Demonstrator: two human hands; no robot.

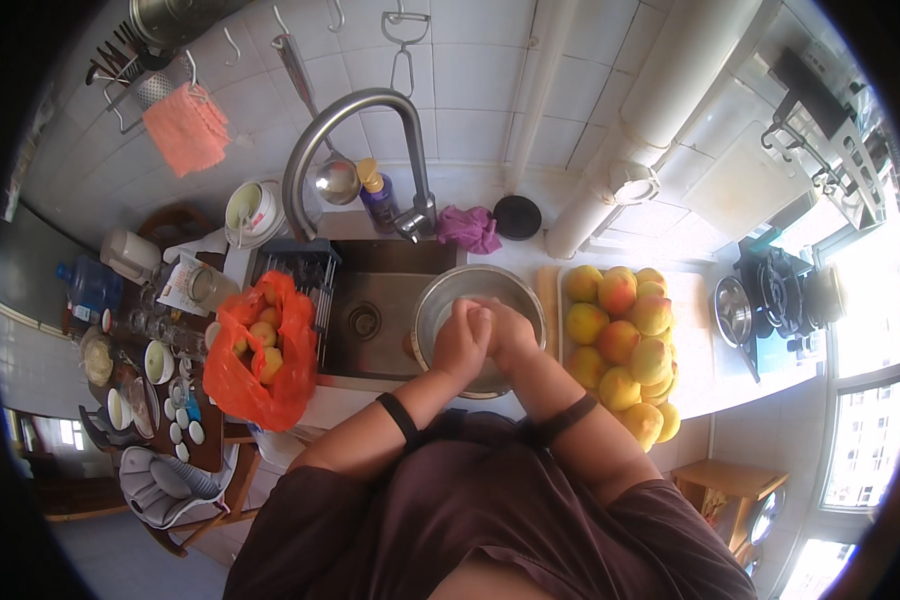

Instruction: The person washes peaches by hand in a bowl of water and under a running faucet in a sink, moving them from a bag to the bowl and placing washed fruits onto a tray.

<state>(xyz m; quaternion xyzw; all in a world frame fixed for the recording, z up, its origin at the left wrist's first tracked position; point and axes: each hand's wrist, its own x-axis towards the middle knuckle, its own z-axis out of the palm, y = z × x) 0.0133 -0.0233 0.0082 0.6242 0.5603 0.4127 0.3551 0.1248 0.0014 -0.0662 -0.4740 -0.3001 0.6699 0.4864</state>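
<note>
My left hand (459,339) and my right hand (513,330) are clasped together over a round metal basin (474,283). The fingers overlap, so whether anything lies between the palms is hidden. The basin rests partly over the right side of a stainless steel sink (386,289) and partly on the counter. To the right, several yellow-red peaches (618,342) are heaped on a pale tray. Left of the sink an orange-red plastic bag (229,386) gapes at the top, with several yellowish fruits (271,363) inside.
A curved faucet (360,97) arches over the sink's left part. Behind stand a pump bottle (379,204), a purple cloth (468,228) and a black round dish (517,217). A dish rack (325,307) lines the sink's left side. At far right is a gas stove (778,289).
</note>
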